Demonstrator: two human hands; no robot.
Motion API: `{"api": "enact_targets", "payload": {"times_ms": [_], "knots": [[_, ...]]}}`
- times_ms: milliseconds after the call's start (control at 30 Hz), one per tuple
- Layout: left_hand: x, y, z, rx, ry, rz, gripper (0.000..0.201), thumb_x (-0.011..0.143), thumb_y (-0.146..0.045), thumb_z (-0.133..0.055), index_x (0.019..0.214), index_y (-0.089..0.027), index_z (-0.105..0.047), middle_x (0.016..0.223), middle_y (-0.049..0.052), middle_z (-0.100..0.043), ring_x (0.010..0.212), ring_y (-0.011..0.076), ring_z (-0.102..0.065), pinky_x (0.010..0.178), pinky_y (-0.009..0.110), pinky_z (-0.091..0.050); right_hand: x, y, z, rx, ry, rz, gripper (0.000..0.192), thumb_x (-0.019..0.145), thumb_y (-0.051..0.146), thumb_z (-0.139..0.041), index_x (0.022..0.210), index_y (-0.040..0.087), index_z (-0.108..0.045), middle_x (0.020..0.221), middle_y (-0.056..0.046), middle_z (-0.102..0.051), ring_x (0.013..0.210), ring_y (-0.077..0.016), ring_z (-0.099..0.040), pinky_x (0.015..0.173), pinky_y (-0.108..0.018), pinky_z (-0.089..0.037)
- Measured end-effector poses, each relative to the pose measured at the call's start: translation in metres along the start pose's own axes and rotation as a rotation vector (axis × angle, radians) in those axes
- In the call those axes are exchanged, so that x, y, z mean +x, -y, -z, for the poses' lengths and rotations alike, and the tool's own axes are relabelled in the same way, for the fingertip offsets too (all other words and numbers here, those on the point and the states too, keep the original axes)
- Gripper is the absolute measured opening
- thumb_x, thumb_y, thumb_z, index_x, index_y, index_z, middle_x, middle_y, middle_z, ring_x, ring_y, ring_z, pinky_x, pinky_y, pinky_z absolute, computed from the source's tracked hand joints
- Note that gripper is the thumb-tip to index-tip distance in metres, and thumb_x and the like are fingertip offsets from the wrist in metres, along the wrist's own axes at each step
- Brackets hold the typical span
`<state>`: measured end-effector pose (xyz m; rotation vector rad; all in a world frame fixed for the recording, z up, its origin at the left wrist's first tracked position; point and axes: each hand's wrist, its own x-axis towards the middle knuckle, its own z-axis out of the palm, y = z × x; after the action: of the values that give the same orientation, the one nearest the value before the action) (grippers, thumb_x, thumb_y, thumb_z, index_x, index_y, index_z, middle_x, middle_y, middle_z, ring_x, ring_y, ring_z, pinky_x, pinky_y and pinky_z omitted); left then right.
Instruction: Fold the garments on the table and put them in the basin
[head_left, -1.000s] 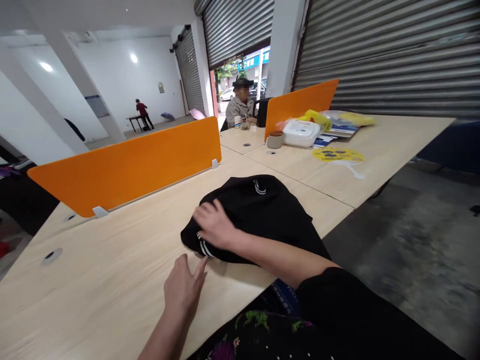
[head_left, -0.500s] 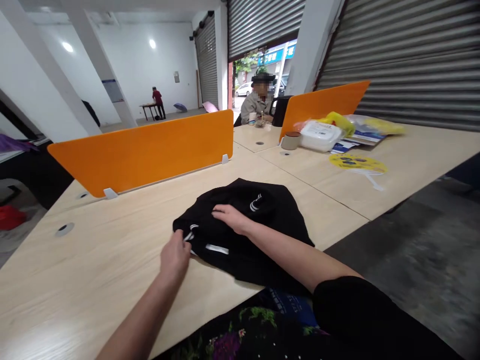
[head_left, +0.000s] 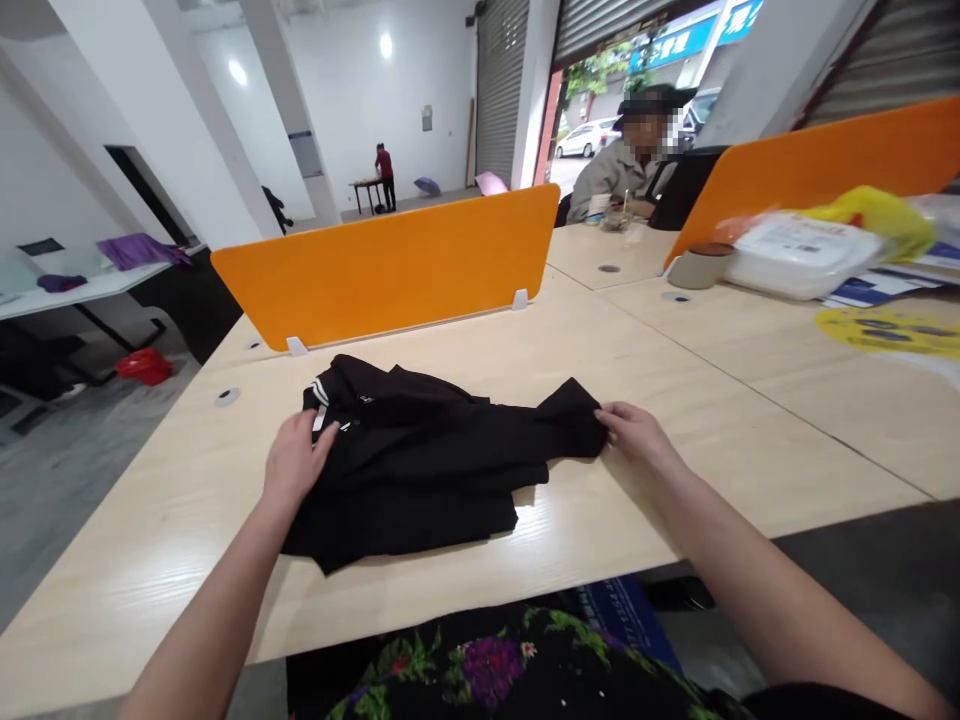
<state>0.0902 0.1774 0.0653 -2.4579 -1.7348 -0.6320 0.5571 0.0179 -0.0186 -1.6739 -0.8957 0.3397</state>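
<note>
A black shirt (head_left: 420, 440) with white stripes at its collar lies on the light wooden table, spread sideways with its folds partly overlapping. At the collar end, my left hand (head_left: 294, 458) grips the cloth beside a white label, thumb on top and the other fingers partly hidden. My right hand (head_left: 637, 432) pinches the tip of a narrow black part, likely a sleeve, that stretches out to the right. The cloth between my hands is drawn fairly straight.
An orange divider (head_left: 390, 265) stands behind the shirt, a second orange divider (head_left: 825, 165) at right. Near it are a tape roll (head_left: 701, 268), a white plastic box (head_left: 802, 255) and a yellow fan (head_left: 892, 332). A person (head_left: 630, 160) sits across the table.
The shirt has been turned and spread, its collar now at the left. My right hand moved from its middle to the right end; my left hand shifted left to the collar. The view swung left.
</note>
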Motion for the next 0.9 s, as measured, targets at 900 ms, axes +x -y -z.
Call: {"api": "enact_targets", "payload": {"times_ms": [900], "knots": [[-0.104,-0.050,0.003,-0.083,0.176,-0.214,0.040,0.096,-0.038,-0.037,0.129,-0.019,-0.047,0.126,0.012,-0.056,0.113,0.0245,-0.055,0.094,0.037,-0.046,-0.058,0.165,-0.110,-0.543,0.532,0.662,0.045,0.083,0.032,-0.063,0.125,0.020,-0.054,0.123,-0.014,-0.057,0.111,-0.0304,-0.051,0.092,-0.042,-0.040]]}}
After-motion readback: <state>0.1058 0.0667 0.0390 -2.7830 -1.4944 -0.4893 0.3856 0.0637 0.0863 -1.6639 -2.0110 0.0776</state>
